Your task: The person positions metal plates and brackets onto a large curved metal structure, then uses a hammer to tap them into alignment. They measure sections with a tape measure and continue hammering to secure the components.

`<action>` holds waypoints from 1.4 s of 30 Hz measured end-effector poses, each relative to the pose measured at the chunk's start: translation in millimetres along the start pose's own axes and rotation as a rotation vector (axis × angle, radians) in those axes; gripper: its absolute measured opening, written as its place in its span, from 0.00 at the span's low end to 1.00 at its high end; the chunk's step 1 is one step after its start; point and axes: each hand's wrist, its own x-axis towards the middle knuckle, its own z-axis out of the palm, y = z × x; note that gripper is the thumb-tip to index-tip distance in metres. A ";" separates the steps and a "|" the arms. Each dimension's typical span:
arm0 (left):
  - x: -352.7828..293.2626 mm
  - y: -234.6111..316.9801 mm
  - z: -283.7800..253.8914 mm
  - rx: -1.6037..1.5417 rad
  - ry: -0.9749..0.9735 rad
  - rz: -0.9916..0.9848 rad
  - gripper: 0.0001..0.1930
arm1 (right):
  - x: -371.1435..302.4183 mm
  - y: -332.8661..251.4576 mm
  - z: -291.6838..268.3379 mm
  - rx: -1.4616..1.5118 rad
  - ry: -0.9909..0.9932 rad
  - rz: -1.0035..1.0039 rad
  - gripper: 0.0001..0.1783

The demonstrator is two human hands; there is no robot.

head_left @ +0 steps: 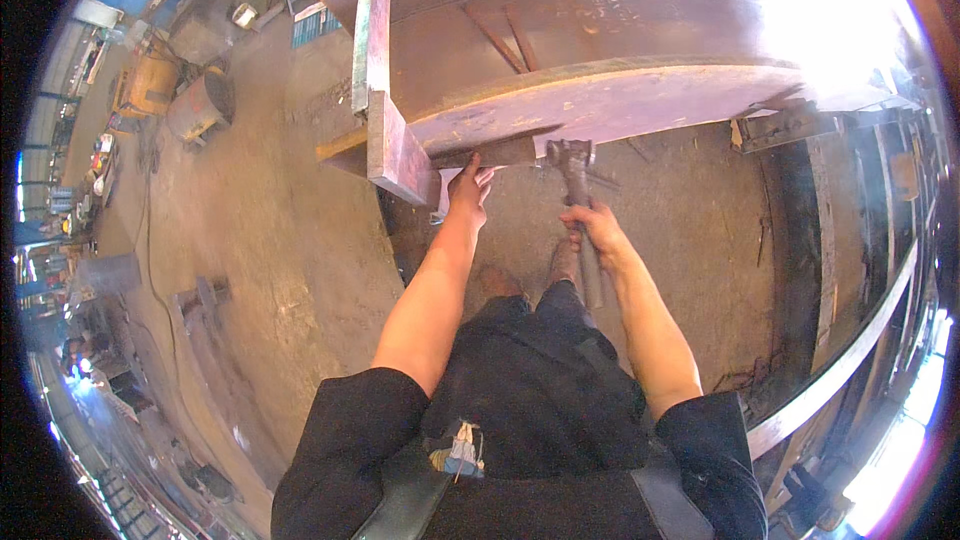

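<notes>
My right hand (597, 227) is closed round the handle of a hammer (572, 165). The hammer's head is up, close to the right end of a dark flat steel piece (512, 153), and the handle's lower end sticks out below my fist. My left hand (468, 195) grips that piece near its left end, under the edge of a large steel beam (610, 110). Just left of my left fingers, an upright plate (395, 145) stands across the beam's end. Whether the hammer head touches the steel piece, I cannot tell.
Two thin rods (505, 40) lie in the beam's web. Long steel members (822, 240) run along the right side. Back left are a rusty drum (200, 105) and an orange-brown box (150, 80). A cable (148, 240) crosses the floor at left. Bright glare covers the upper right.
</notes>
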 end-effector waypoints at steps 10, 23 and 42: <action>-11.3 -4.9 3.0 -0.019 0.031 -0.001 0.36 | -44.1 58.3 -306.0 0.387 0.835 -0.242 0.13; 8.1 -2.3 -3.3 -0.115 0.112 0.040 0.24 | 9.1 42.6 21.7 -0.162 0.115 -0.157 0.18; -12.3 2.6 10.9 -0.027 0.002 -0.025 0.32 | 44.4 48.8 -223.3 0.251 1.069 -0.414 0.15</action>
